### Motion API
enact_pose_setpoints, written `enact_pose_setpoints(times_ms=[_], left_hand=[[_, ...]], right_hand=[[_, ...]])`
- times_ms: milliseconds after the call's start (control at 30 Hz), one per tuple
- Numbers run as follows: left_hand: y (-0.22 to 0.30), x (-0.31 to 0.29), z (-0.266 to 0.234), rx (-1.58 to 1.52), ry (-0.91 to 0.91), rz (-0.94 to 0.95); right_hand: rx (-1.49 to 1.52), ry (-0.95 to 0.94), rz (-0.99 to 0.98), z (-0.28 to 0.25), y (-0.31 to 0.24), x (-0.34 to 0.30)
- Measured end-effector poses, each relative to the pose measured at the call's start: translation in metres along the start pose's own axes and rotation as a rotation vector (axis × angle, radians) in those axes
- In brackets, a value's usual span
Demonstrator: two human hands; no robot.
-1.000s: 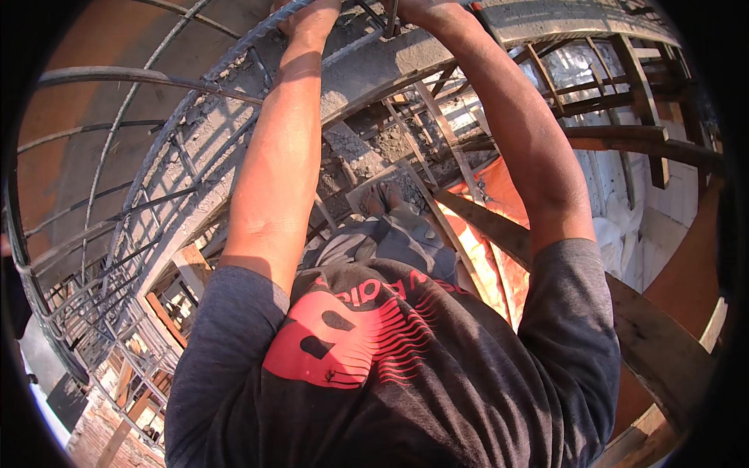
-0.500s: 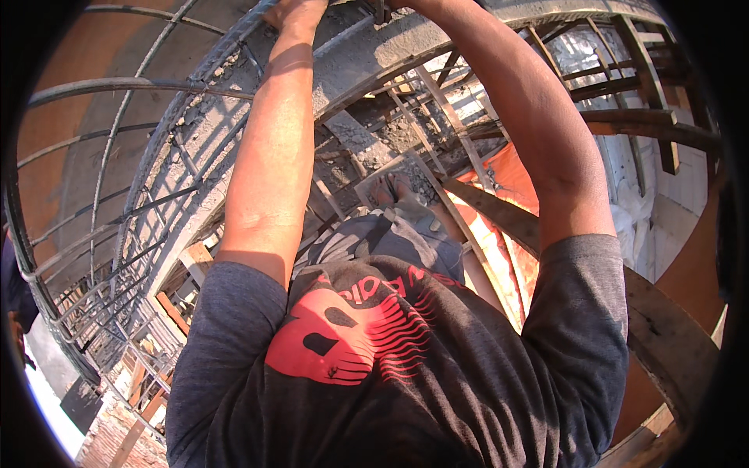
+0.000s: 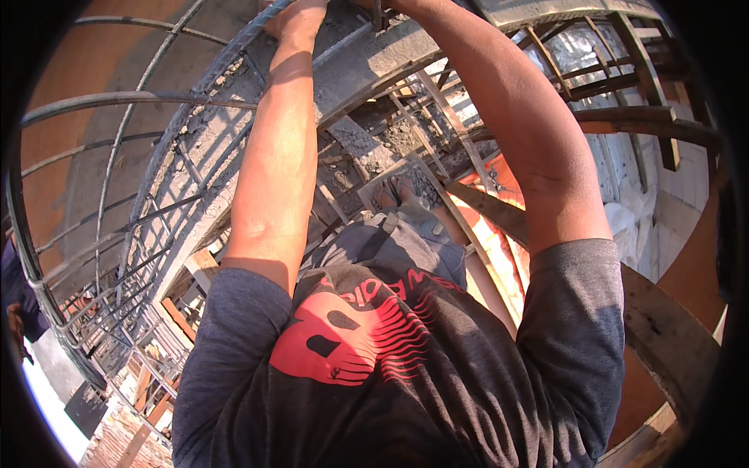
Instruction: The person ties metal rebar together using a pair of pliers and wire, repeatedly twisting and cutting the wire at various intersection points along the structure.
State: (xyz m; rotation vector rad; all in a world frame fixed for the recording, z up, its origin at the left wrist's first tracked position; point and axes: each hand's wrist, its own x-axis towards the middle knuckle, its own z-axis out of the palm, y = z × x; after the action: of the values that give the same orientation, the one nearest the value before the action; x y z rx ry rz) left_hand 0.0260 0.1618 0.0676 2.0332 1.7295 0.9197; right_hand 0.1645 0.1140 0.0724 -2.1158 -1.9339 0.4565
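Both my arms reach forward to the top of the head view. My left hand (image 3: 295, 17) sits at the upper edge, its fingers curled against a ribbed steel rebar (image 3: 248, 30) that runs along the cage; part of the hand is cut off. Only the wrist end of my right hand (image 3: 394, 4) shows at the top edge, so its fingers are hidden. Close to it, a short dark metal piece (image 3: 380, 17) stands up. Below both hands lies a grey concrete ledge (image 3: 370, 58) with a timber edge.
A curved rebar cage (image 3: 117, 140) fills the left side, beside an orange-brown panel (image 3: 70, 58). My feet (image 3: 394, 191) are on a board below. Wooden props (image 3: 647, 66) and a dark beam (image 3: 663, 335) stand at right, near orange sheeting (image 3: 507, 183). Another person (image 3: 19, 288) is at far left.
The view has shifted slightly, so the cage and the arms sit a little lower. More of the other person shows at far left. My hands stay in nearly the same place.
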Motion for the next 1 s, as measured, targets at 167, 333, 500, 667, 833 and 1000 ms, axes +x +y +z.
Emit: enact_pose_setpoints(times_ms=[167,333,500,667,833,1000], left_hand=[[-0.027,0.007,0.010,-0.035,0.004,0.215],[-0.014,-0.006,0.008,-0.033,0.032,0.365],[-0.024,-0.003,0.005,-0.112,0.041,0.315],[-0.024,0.000,0.007,-0.295,0.085,0.382],[-0.036,0.001,0.011,-0.358,0.097,0.356],[-0.024,-0.007,0.006,-0.281,0.132,0.409]], right_hand=[[0.012,-0.019,0.061,0.028,0.012,0.027],[0.070,0.050,0.160,0.020,0.016,0.018],[-0.020,-0.013,0.209,0.004,0.001,0.012],[-0.213,0.219,0.002,0.024,0.018,0.016],[0.202,0.393,-0.197,0.019,0.005,0.003],[0.044,0.543,-0.332,0.027,0.014,0.003]])
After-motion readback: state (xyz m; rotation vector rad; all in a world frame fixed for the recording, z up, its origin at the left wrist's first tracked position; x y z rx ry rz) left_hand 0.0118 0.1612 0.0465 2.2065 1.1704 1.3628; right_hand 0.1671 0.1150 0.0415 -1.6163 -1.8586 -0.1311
